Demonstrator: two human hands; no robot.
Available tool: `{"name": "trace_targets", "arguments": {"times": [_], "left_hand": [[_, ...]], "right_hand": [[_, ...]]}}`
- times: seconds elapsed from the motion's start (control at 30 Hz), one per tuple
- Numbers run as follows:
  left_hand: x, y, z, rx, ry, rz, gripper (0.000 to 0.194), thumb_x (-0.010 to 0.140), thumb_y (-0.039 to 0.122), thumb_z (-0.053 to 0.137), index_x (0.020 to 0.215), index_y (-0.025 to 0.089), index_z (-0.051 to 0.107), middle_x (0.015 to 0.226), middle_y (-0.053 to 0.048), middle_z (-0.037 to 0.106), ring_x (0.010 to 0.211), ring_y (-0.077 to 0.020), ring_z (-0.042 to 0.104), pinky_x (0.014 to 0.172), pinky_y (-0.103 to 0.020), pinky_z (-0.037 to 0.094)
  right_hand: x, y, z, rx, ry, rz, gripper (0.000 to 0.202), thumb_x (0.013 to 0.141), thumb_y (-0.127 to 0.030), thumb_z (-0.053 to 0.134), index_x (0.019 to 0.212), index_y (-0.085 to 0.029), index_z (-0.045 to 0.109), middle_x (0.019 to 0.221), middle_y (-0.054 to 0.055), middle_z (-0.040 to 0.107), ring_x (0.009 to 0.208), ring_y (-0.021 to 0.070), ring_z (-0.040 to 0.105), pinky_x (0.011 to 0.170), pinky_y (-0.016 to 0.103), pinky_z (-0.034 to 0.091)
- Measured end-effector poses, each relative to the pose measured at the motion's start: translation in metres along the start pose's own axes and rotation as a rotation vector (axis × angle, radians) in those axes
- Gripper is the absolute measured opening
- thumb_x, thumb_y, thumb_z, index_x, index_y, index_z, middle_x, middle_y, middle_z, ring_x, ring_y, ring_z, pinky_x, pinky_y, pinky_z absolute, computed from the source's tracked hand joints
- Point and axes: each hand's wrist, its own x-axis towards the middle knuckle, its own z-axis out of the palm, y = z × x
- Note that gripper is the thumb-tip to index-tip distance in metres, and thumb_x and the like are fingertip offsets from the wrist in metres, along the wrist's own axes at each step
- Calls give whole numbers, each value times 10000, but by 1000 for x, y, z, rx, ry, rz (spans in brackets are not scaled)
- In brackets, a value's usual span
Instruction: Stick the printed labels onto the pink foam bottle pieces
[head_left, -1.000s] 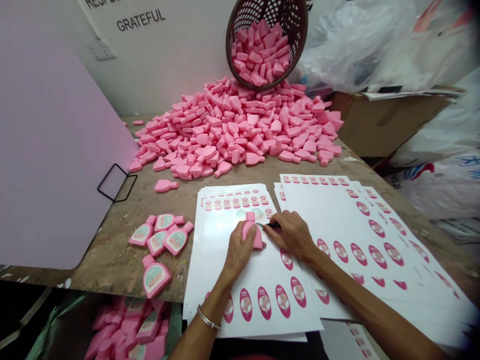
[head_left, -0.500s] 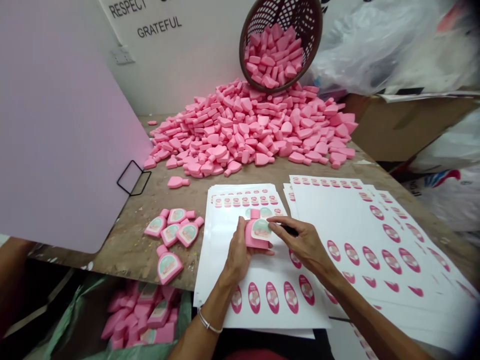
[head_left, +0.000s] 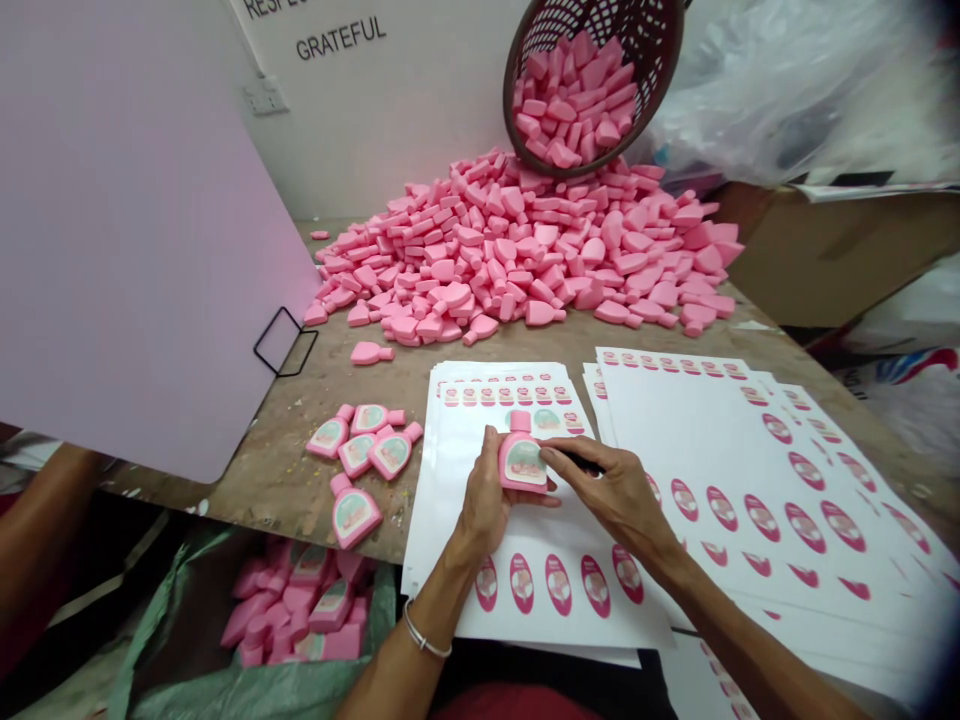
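Note:
My left hand [head_left: 484, 505] grips a small pink toy-like bottle [head_left: 519, 424] by its sides, cap end pointing away from me. On its front lies a pale green label [head_left: 528, 460] with a picture. My right hand [head_left: 616, 492] pinches the label's right edge with thumb and index finger, and a slim black tool [head_left: 583, 462] is tucked in the same hand; its kind is hidden. Beneath both hands lies a stack of sticker sheets [head_left: 442, 500] with pink oval labels. Left of it, several labelled pink bottles [head_left: 356, 513] rest on the table.
A large heap of unlabelled pink bottles [head_left: 480, 250] covers the table's back, under a tipped brown basket [head_left: 517, 140]. More sticker sheets [head_left: 675, 420] lie to the right. A green sack [head_left: 180, 620] of bottles stands below the front edge. A pale panel [head_left: 150, 250] and another person's arm [head_left: 52, 530] are left.
The label, slanted and overhanging the bottle's right side before, now lies straighter on its front. My right fingers stay at its edge. The whole view has shifted slightly.

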Motion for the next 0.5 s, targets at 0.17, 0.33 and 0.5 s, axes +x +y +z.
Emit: {"name": "trace_targets", "arguments": {"times": [0.17, 0.33, 0.5], "left_hand": [[-1, 1, -1, 11, -44, 18, 546, 902, 558, 390, 1034, 83, 625, 906, -115, 673, 751, -190, 667, 676, -344, 586], [-5, 6, -3, 135, -150, 75, 355, 782, 326, 678, 1056, 132, 561, 899, -45, 622, 765, -157, 641, 699, -328, 579], [-12, 10, -1, 124, -148, 48, 288, 785, 232, 639, 1021, 114, 526, 918, -65, 613, 766, -141, 614, 698, -330, 576]], "right_hand": [[-1, 0, 2, -35, 14, -62, 206, 831, -378, 617, 936, -229, 713, 912, 25, 712, 808, 176, 638, 721, 309, 504], [2, 5, -2, -267, 19, -193, 231, 878, -379, 547, 976, -226, 690, 907, 39, 700, 823, 186, 621, 754, 345, 479], [11, 6, -14, -518, 124, -102, 429, 843, -488, 524, 1122, -183, 639, 1002, 119, 680, 949, 286, 611, 837, 467, 463]]}}
